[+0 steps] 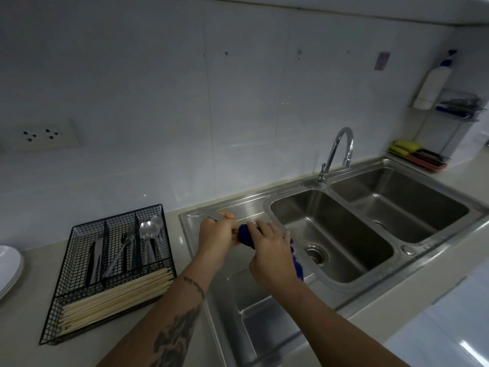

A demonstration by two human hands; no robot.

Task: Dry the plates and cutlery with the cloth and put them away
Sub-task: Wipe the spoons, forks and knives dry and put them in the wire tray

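Over the sink's drainboard (201,234), the left hand (215,238) grips a piece of cutlery (215,218), its long axis running left-right. The right hand (270,250) grips the blue cloth (246,235) around its right end. The wire cutlery tray (79,260) lies left, nearer the left hand.

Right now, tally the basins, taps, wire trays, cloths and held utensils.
Basins: 2
Tap: 1
Wire tray: 1
Cloth: 1
Held utensil: 1
Total: 6
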